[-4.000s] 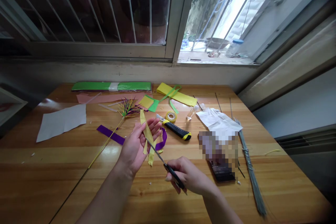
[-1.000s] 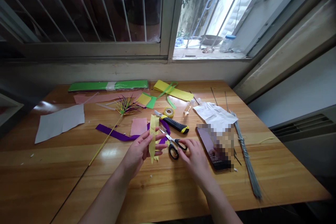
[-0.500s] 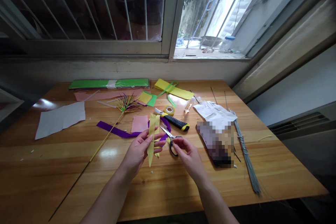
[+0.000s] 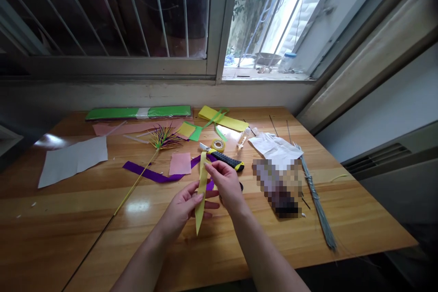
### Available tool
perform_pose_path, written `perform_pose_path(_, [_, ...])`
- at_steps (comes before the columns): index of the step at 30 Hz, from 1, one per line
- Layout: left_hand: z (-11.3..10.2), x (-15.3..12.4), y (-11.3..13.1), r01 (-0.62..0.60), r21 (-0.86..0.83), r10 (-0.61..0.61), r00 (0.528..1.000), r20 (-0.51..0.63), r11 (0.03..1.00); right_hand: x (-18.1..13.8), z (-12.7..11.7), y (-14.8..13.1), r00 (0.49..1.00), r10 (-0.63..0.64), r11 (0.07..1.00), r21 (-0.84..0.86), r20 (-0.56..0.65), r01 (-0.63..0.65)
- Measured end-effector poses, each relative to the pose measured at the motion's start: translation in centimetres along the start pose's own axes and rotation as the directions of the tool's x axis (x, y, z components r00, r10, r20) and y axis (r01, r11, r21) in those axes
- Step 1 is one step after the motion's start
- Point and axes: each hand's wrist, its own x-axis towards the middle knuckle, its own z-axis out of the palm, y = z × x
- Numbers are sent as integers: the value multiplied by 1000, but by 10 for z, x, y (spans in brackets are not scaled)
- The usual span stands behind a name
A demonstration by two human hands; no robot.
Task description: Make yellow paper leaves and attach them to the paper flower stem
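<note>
A yellow crepe paper strip [image 4: 201, 200], pointed at its lower end, is held upright above the table. My left hand [image 4: 186, 205] pinches it around the middle with the thumb in front, the other fingers stretching out behind. Higher up, the thumb and fingertips of my right hand [image 4: 227, 185] close on the strip's right edge. Behind my right hand the scissors lie mostly hidden; only a bit of black handle [image 4: 242, 187] shows. A purple paper strip [image 4: 153, 175] and a pink paper square [image 4: 180, 164] lie just beyond my hands.
Beyond lie a utility knife [image 4: 226, 159], a tape roll [image 4: 218, 145] and folded yellow paper [image 4: 224, 119]. At left are a stem with a fringed head [image 4: 163, 139] and white paper [image 4: 73, 159]. Rightward are white tissue [image 4: 275, 148], a blurred-out object [image 4: 278, 189] and a wire bundle [image 4: 316, 203].
My right hand has left the scissors and moved up and left onto the yellow strip. My left hand and the strip are slightly lower in view; the view itself has shifted a little.
</note>
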Motion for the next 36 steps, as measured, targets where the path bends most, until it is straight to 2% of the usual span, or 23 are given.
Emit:
perform_pose_path(4, [-2, 5, 4, -77, 14, 77, 995, -68, 997, -1, 3, 0, 1000, -4, 999, -37, 22, 5])
perform_pose_path(8, [5, 15, 15, -104, 122, 121, 983, -142, 987, 0, -1, -3, 998, -22, 994, -110, 55, 28])
perform_pose_path(12, [15, 22, 28, -104, 188, 135, 978, -157, 977, 0, -23, -5, 996, -69, 979, -191, 48, 77])
perform_pose_path(14, [18, 27, 33, -115, 194, 150, 972, -180, 974, -5, -43, -4, 991, -134, 929, -349, -1, 125])
perform_pose_path(15, [18, 29, 35, -125, 196, 163, 967, -194, 973, -8, -54, -4, 985, -172, 858, -493, -10, 145])
perform_pose_path(17, [16, 35, 39, -150, 192, 192, 957, -217, 970, -16, -76, -1, 970, -241, 608, -775, 30, 175])
perform_pose_path(18, [15, 37, 41, -164, 184, 203, 953, -226, 969, -20, -84, 0, 965, -252, 478, -857, 75, 192])
perform_pose_path(20, [12, 40, 44, -177, 157, 211, 948, -238, 972, -25, -95, 4, 962, -223, 289, -932, 156, 218])
perform_pose_path(22, [10, 41, 48, -178, 123, 203, 950, -239, 976, -27, -98, 8, 968, -162, 188, -957, 192, 222])
perform_pose_path(24, [10, 40, 52, -175, 102, 194, 954, -230, 979, -25, -95, 14, 977, -126, 134, -973, 173, 190])
perform_pose_path(27, [12, 39, 59, -185, 94, 201, 956, -214, 978, -20, -88, 19, 985, -137, 120, -985, 105, 122])
perform_pose_path(31, [14, 39, 67, -181, 100, 198, 958, -208, 978, -16, -88, 19, 987, -151, 174, -981, 62, 88])
perform_pose_path(34, [12, 38, 71, -169, 100, 187, 958, -216, 980, -13, -95, 14, 989, -144, 259, -963, 33, 70])
perform_pose_path(36, [8, 38, 73, -169, 91, 186, 955, -232, 981, -11, -100, 11, 992, -121, 357, -932, 20, 62])
